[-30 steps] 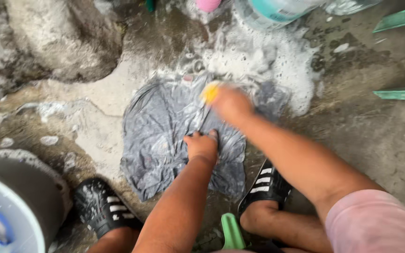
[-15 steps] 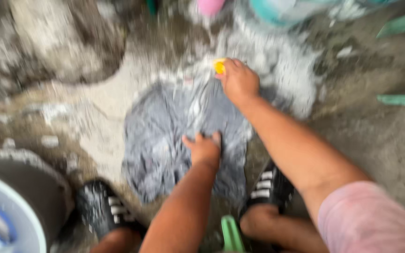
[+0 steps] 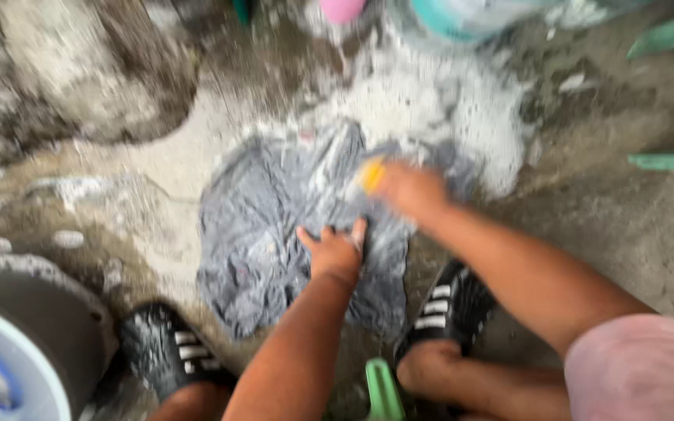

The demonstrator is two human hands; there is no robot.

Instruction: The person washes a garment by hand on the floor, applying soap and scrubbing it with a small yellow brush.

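Note:
A wet grey garment [image 3: 267,234] lies spread flat on the soapy concrete ground. My left hand [image 3: 335,251] presses flat on its middle, fingers apart. My right hand [image 3: 407,189], blurred by motion, grips a small yellow brush or soap piece [image 3: 371,176] and rests it on the garment's upper right part, just above my left hand. White suds [image 3: 431,101] cover the ground beyond the garment.
My feet in black striped sandals [image 3: 161,347] [image 3: 442,308] flank the garment. A dark basin with a blue and white rim [image 3: 17,351] sits at lower left. A teal tub [image 3: 462,15] and a pink object [image 3: 341,9] stand at the top. Green bars [image 3: 668,162] lie at right. A rough rock [image 3: 64,70] rises at upper left.
My right hand with the yellow piece went up to the garment's far edge, then came back down toward my left hand. My left hand stayed pressed on the garment.

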